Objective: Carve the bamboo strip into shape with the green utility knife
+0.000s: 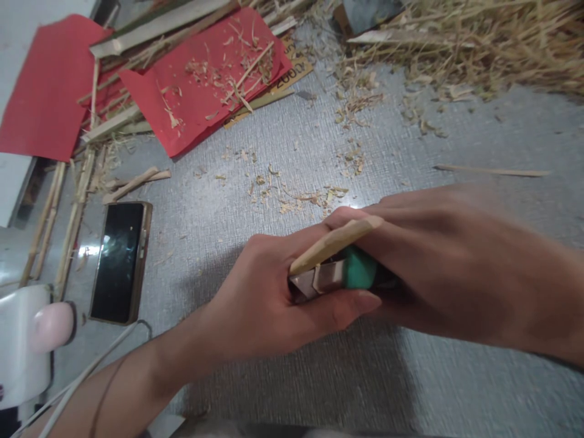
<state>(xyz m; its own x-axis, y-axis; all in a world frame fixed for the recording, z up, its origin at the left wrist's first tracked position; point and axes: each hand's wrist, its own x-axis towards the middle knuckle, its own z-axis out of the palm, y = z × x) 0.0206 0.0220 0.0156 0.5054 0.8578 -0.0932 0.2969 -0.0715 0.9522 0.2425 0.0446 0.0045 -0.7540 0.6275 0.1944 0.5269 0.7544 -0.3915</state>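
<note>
Close together over the middle of the table are my two hands. My left hand (264,289) is closed around a pale bamboo strip (335,244), whose cut end slants up to the right. Its thumb stretches along the near side of a utility knife (331,275) with a metal blade holder and a green part. My right hand (442,261) is wrapped round the knife's handle, slightly blurred. The blade edge and most of the left fingertips are hidden between the hands.
A phone (119,261) lies at left, beside a white case (20,347), a pink rounded object (53,326) and a white cable (91,365). Red envelopes (205,67), bamboo strips (168,30) and a shavings heap (515,42) cover the back. A thin stick (493,171) lies right.
</note>
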